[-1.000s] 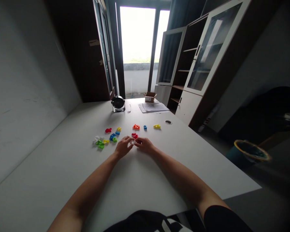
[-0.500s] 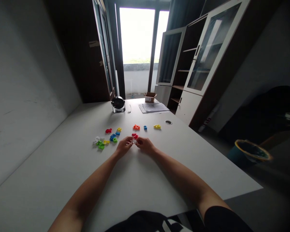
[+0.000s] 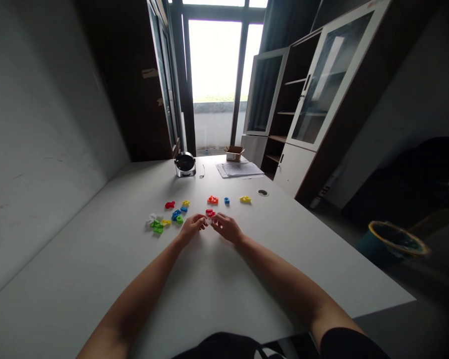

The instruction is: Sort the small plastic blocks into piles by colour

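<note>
**Base:** What's on the grips right now?

**Me:** Left grip (image 3: 191,228) and right grip (image 3: 226,228) are close together over the worktop (image 3: 209,284), fingers curled inward, tips nearly meeting. Between them sits a small pale piece (image 3: 208,221), white or clear; it's too small to tell which.

**Base:** Clamped on it?

**Me:** Can't tell. The fingers crowd it and the view's too coarse, so I won't call it.

**Base:** Position on the worktop?

**Me:** Well in from the near edge, roughly mid-width. A red piece (image 3: 210,213) lies just beyond it, almost touching the fingertips. Toward the wall-side edge there's a loose cluster of red, yellow, blue, green and white plastic pieces (image 3: 176,215). Farther along, a sparse row of orange, blue and yellow pieces (image 3: 226,200) runs across the worktop.

**Base:** Step in hand?

**Me:** My read: close two-handed finger work on that one pale piece, with neither grip reaching for the others.

**Base:** And the next move?

**Me:** I'd say it calls for fine fingertip control. The margin is tight, and the red piece is easy to nudge.
</note>
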`<state>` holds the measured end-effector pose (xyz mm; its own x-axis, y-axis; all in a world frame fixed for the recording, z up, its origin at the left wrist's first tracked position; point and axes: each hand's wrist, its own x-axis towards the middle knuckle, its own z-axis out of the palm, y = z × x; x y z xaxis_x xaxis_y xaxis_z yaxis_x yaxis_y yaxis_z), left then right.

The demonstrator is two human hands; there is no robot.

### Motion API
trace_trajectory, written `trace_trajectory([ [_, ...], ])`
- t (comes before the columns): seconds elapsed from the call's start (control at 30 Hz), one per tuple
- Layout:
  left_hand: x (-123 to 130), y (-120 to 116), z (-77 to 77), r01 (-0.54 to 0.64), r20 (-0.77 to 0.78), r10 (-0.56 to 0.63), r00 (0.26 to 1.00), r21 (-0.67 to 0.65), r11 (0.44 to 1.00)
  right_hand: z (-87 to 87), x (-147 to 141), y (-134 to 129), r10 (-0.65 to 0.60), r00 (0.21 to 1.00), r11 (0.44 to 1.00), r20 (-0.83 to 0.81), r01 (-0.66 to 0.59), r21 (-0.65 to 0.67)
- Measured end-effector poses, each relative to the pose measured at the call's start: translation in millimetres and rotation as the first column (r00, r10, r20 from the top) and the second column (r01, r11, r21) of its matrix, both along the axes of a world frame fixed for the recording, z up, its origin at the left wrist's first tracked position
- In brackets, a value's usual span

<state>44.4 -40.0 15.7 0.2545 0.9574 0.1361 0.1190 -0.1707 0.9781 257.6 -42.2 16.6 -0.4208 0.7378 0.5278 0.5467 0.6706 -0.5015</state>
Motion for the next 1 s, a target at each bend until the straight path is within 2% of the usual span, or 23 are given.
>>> trace_trajectory([
  [0.13, 0.6, -0.7, -1.3, -0.002, 0.011, 0.002, 1.0, -0.005, 1.0, 0.0, 1.4, -1.0, -0.014, 1.0, 1.0, 0.003, 0.014, -0.002],
  [0.37, 3.2, 0.3, -8.4, -0.03, -0.053, 0.034, 0.998, 0.069, 0.997, -0.8, 1.0, 1.8, -0.016, 0.996, 0.997, -0.086, 0.009, -0.073],
  [0.63, 3.4, -2.8, -5.6, -0.01, -0.092, 0.023, 0.995, 0.138, 0.99, -6.6, -2.8, 5.5, -0.033, 0.991, 0.99, -0.128, 0.014, -0.14],
  [0.9, 0.6, -2.6, -10.3, -0.016, -0.156, 0.036, 0.987, 0.128, 0.992, -5.9, -2.6, 5.0, -0.008, 0.98, 0.983, -0.199, -0.029, -0.18],
  [1.0, 0.5, -2.7, -10.0, -0.028, -0.148, 0.048, 0.988, 0.137, 0.99, -4.5, -2.9, 4.7, 0.032, 0.966, 0.981, -0.255, -0.08, -0.179],
])
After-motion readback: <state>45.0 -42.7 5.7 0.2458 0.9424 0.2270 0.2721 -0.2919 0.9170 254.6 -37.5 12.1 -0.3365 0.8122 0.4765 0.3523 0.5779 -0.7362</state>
